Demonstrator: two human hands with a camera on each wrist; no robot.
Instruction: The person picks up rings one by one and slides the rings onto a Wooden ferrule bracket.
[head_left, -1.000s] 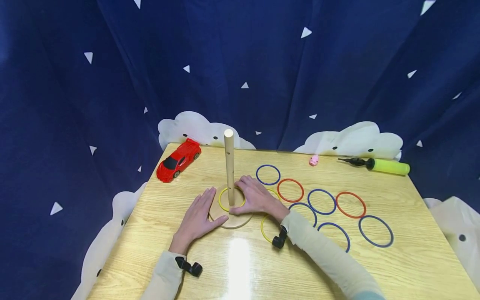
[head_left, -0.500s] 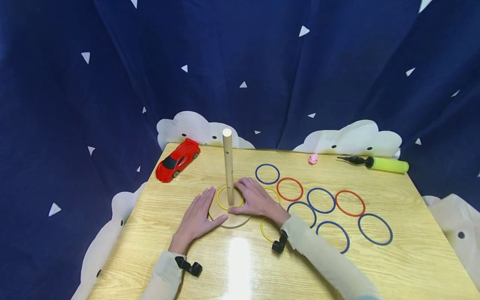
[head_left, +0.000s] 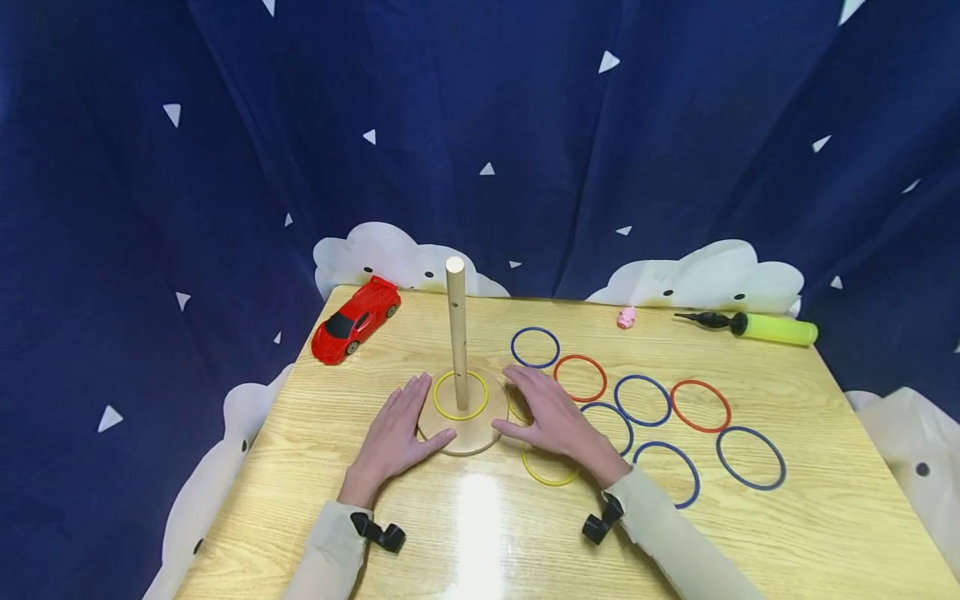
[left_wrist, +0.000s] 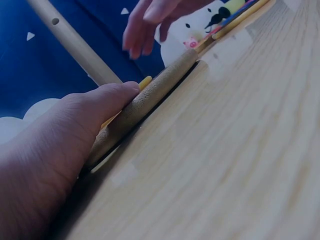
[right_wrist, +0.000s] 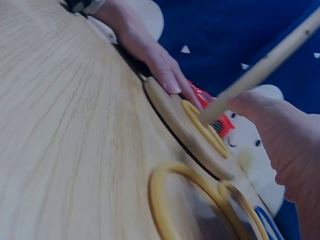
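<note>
A round wooden base (head_left: 467, 438) with an upright wooden post (head_left: 457, 333) stands on the table. One yellow ring (head_left: 435, 395) lies flat on the base, around the foot of the post. My left hand (head_left: 393, 446) rests along the base's left side with straight fingers; its thumb (left_wrist: 112, 95) lies on the rim in the left wrist view. To the right of the base, my right hand (head_left: 555, 417) holds nothing, fingers extended and thumb spread apart. Beneath and beside it are more yellow rings (head_left: 550, 484), partly covered by the hand.
Several blue rings (head_left: 666, 444) and two red rings (head_left: 701, 431) lie flat to the right. A red toy car (head_left: 357, 322) sits at the back left. Toward the back right are a small pink pig (head_left: 626, 318) and a yellow-green hand pump (head_left: 776, 330). Behind hangs a dark blue curtain (head_left: 420, 92).
My right hand has let go of the yellow ring at the post and moved right, off the base. The ring stays around the post. My left hand keeps its place.
</note>
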